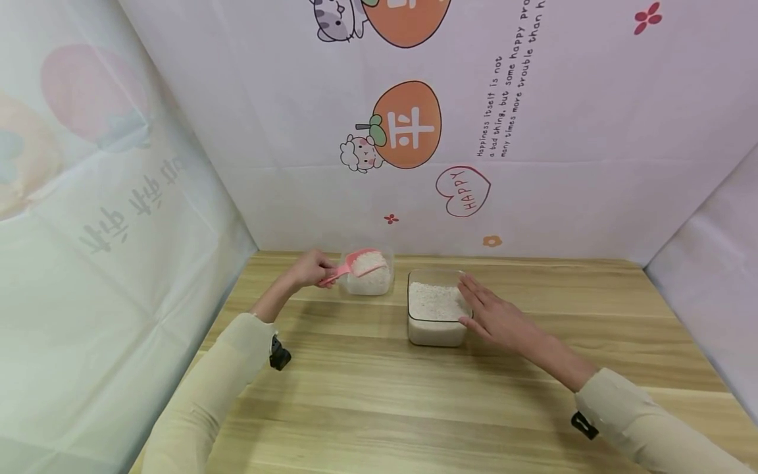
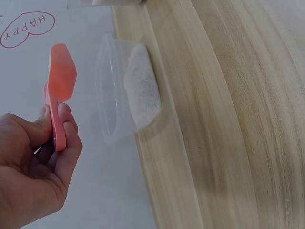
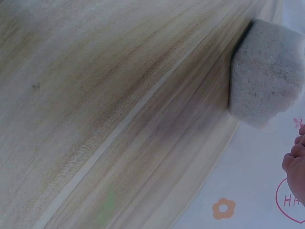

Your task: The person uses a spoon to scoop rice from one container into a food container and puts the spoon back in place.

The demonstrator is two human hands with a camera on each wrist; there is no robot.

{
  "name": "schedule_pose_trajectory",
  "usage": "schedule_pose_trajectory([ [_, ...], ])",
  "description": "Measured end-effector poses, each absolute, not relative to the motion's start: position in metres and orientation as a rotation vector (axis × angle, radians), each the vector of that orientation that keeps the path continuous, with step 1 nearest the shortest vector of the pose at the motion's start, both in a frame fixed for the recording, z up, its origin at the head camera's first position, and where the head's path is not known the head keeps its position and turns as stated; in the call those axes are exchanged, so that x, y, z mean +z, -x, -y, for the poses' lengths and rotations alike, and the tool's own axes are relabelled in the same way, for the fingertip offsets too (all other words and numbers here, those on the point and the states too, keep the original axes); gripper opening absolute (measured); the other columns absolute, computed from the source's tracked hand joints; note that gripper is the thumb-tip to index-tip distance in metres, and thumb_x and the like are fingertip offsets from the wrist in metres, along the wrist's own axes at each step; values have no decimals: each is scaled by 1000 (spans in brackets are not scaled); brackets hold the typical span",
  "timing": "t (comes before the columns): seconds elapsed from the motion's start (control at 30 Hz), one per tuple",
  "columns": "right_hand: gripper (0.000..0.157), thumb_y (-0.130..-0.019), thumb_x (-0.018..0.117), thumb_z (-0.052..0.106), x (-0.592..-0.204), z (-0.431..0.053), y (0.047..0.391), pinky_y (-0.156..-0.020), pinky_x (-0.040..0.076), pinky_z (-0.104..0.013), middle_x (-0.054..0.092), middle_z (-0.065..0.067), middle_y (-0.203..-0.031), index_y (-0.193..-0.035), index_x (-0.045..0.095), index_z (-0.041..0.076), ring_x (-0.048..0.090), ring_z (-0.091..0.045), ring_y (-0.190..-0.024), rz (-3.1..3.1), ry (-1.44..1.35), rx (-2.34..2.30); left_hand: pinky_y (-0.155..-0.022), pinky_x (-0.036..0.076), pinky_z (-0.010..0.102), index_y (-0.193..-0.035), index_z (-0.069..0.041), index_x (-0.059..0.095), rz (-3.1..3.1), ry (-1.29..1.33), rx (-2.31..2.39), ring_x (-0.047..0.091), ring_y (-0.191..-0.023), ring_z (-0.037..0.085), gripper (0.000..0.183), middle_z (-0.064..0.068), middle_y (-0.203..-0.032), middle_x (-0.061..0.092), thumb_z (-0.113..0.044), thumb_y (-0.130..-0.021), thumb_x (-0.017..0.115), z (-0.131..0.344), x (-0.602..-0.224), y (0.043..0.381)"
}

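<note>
My left hand (image 1: pixel 312 268) grips a pink scoop (image 2: pixel 63 78) by its handle. White grain-like stuff (image 1: pixel 368 263) fills the scoop's bowl, which is above a small clear plastic container (image 2: pixel 107 90) partly filled with the same white stuff. To the right stands a larger clear square container (image 1: pixel 439 334) with a dark rim, holding a lot of white grains (image 1: pixel 437 301). The fingers of my right hand (image 1: pixel 499 319) are extended and lie at that container's right side, near its rim. Only part of my right hand enters the right wrist view, at the edge.
Both containers stand on a wood-grain table (image 1: pixel 367 401), the small one close to the back wall (image 1: pixel 296 197). Printed white sheets cover the back and the sides. A black clip-like piece (image 1: pixel 279 353) is fixed at each sleeve cuff.
</note>
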State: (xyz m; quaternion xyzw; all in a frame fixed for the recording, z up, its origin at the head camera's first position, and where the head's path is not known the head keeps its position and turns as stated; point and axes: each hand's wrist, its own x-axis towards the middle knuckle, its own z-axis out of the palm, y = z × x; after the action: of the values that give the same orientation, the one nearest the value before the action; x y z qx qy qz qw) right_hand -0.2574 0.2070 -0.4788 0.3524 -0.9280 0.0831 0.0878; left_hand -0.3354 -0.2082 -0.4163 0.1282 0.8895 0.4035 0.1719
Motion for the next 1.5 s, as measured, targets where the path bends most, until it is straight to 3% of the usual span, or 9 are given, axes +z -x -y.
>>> schedule_pose_trajectory([
  [0.27,69,-97,40,43,-477,-207,258,-105,32,-46,20,-18,-153,-146,20,0,20,-32,-141,2767,-1049,252,-53,44,24,-94,5,69,-2630,-284,1072,57,-56,15,21,8,-65,66,0,-89,50,208,-419,337],
  [0.47,69,-97,40,44,-477,-207,258,-104,33,-48,20,-19,-152,-146,20,-1,22,-33,-140,2774,-1055,237,-54,48,25,-99,6,69,-2666,-215,1068,60,-55,12,22,10,-68,68,-6,-90,53,206,-421,341],
  [0.83,70,-97,40,43,-479,-207,258,-103,34,-49,20,-19,-152,-147,17,0,21,-31,-141,2772,-1055,236,-50,49,21,-89,4,73,-2826,-224,905,68,-66,27,22,5,-61,68,-12,-88,57,201,-422,346],
  [1.1,69,-98,40,43,-478,-207,257,-105,33,-46,18,-18,-153,-147,19,0,19,-31,-141,2768,-1060,245,-47,46,18,-79,0,74,-2879,-201,855,67,-57,20,23,2,-57,66,-13,-86,57,199,-427,349],
  [1.2,69,-97,40,43,-478,-207,258,-104,34,-47,19,-19,-153,-147,18,0,21,-33,-140,2761,-1062,242,-47,46,17,-82,2,74,-2868,-177,857,68,-61,21,23,2,-58,66,-13,-86,56,198,-426,348],
  [1.4,69,-97,41,43,-479,-207,259,-103,35,-47,20,-19,-153,-147,19,0,23,-33,-139,2749,-1060,237,-46,44,17,-86,3,73,-2872,-145,803,61,-50,8,25,3,-60,67,-15,-86,55,197,-424,348],
  [1.5,69,-97,41,43,-479,-207,259,-104,35,-46,20,-19,-153,-146,21,-1,22,-33,-140,2746,-1061,238,-46,43,17,-86,3,73,-2871,-139,791,63,-52,11,25,3,-60,68,-15,-87,56,197,-424,347],
])
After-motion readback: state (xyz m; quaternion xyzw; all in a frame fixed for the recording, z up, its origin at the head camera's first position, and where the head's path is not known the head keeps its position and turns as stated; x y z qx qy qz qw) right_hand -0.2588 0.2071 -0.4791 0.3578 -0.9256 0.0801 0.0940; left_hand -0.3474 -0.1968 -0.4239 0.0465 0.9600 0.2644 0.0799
